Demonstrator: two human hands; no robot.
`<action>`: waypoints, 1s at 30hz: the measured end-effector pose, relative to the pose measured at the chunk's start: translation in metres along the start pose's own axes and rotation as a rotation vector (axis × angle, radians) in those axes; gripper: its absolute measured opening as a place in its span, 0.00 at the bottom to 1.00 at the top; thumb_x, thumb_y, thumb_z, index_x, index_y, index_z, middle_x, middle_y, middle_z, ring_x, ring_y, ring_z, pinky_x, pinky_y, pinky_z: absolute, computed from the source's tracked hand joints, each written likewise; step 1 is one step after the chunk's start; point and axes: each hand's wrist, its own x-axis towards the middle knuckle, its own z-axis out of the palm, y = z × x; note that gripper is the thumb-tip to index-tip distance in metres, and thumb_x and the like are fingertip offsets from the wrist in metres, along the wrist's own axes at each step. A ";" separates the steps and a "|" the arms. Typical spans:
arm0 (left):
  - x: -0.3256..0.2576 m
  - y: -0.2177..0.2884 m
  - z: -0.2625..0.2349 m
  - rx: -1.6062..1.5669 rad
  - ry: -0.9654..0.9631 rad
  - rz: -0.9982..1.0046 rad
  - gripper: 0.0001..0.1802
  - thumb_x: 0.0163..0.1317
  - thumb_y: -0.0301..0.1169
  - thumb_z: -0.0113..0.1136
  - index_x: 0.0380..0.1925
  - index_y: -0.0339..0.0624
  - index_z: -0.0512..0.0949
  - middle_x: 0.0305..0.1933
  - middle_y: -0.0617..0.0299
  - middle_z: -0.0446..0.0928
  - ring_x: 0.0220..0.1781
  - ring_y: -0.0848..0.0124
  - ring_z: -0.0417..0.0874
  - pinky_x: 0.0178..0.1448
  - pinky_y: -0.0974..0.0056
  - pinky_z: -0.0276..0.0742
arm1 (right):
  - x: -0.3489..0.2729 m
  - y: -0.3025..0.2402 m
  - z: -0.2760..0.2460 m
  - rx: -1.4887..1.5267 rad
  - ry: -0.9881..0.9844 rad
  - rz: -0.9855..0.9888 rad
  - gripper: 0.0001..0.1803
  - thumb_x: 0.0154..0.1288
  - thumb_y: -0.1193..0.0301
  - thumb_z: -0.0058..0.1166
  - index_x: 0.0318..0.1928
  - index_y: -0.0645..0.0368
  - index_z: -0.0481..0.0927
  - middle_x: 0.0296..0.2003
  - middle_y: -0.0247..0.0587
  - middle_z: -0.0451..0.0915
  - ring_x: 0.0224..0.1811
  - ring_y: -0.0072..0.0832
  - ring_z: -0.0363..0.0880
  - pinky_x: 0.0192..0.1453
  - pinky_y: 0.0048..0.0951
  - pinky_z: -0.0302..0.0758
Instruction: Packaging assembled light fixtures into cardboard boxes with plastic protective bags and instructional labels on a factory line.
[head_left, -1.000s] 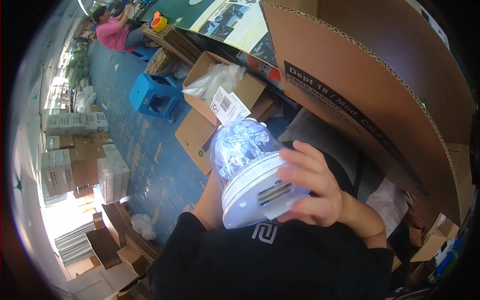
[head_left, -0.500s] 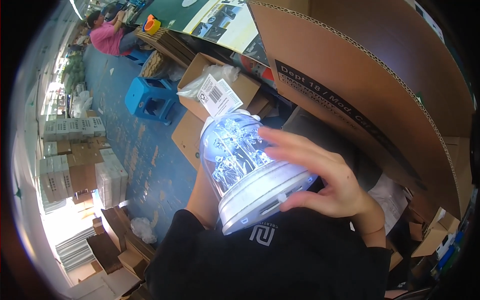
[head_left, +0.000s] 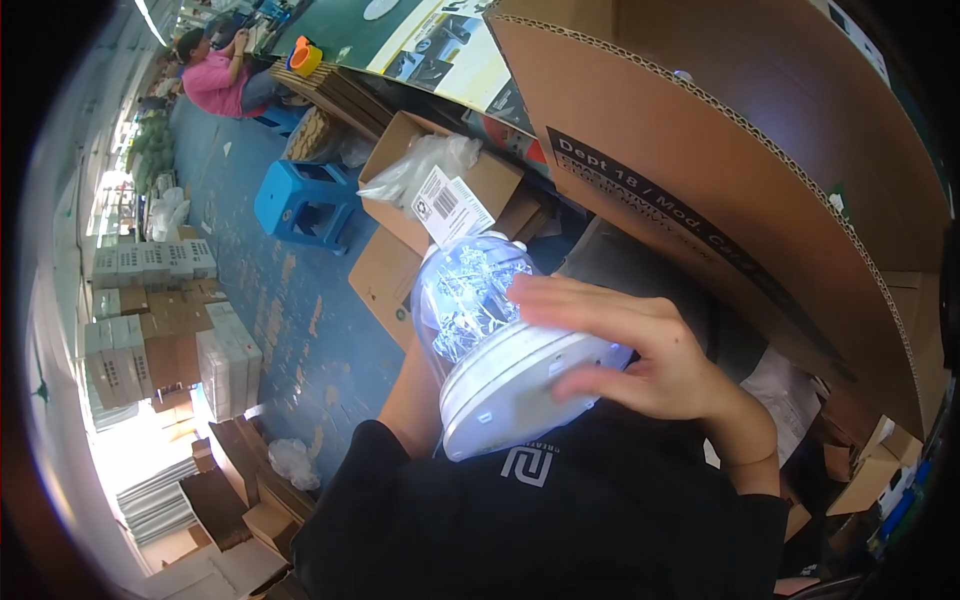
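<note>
A clear dome ornament [head_left: 468, 300] with glowing white figures inside is tilted in front of my chest, its round white base [head_left: 520, 385] turned partly toward me. My right hand [head_left: 640, 345] holds the base's right side, fingers over the lower dome and thumb against the underside. Behind the dome runs my left forearm [head_left: 408, 400]; the left hand supports the ornament from the far side, its fingers hidden. At the dome's top hangs a white paper tag [head_left: 450, 205] with a barcode.
A large open cardboard carton [head_left: 680, 150] stands at the right. Beyond the ornament is a smaller box [head_left: 490, 180] with plastic bags [head_left: 425, 165]. A blue stool [head_left: 305, 205] stands on the floor, with stacked cartons [head_left: 170, 330] farther left. A person in pink [head_left: 215, 80] sits at the far table.
The ornament has tilted so more of its underside shows. My right hand has shifted with it, its thumb slightly higher on the base. The view has moved a little.
</note>
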 end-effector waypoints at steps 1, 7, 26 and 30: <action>-0.001 -0.002 -0.001 0.055 0.013 0.035 0.23 0.72 0.39 0.51 0.54 0.27 0.75 0.51 0.40 0.81 0.52 0.49 0.85 0.58 0.49 0.85 | -0.002 0.002 0.000 -0.002 0.003 -0.005 0.28 0.60 0.75 0.68 0.61 0.64 0.79 0.62 0.52 0.78 0.69 0.46 0.74 0.72 0.44 0.69; -0.018 -0.011 0.017 0.136 0.305 0.179 0.20 0.69 0.33 0.59 0.56 0.30 0.77 0.46 0.48 0.83 0.45 0.60 0.87 0.48 0.57 0.88 | -0.006 0.011 -0.002 0.108 -0.019 0.057 0.33 0.53 0.73 0.73 0.62 0.64 0.78 0.64 0.57 0.77 0.69 0.48 0.74 0.74 0.47 0.68; -0.118 -0.013 0.118 1.010 -0.386 0.542 0.18 0.69 0.31 0.61 0.54 0.30 0.78 0.42 0.54 0.83 0.42 0.67 0.85 0.47 0.62 0.87 | -0.013 -0.073 -0.008 -0.303 0.251 -0.512 0.37 0.53 0.66 0.71 0.64 0.62 0.74 0.69 0.53 0.69 0.73 0.52 0.66 0.74 0.51 0.66; -0.051 0.103 0.222 1.198 -0.656 0.661 0.18 0.69 0.31 0.61 0.54 0.30 0.79 0.42 0.56 0.83 0.41 0.68 0.85 0.46 0.64 0.86 | -0.047 -0.120 -0.047 -0.672 0.398 -0.566 0.26 0.59 0.66 0.68 0.56 0.63 0.78 0.61 0.51 0.77 0.65 0.47 0.75 0.70 0.48 0.71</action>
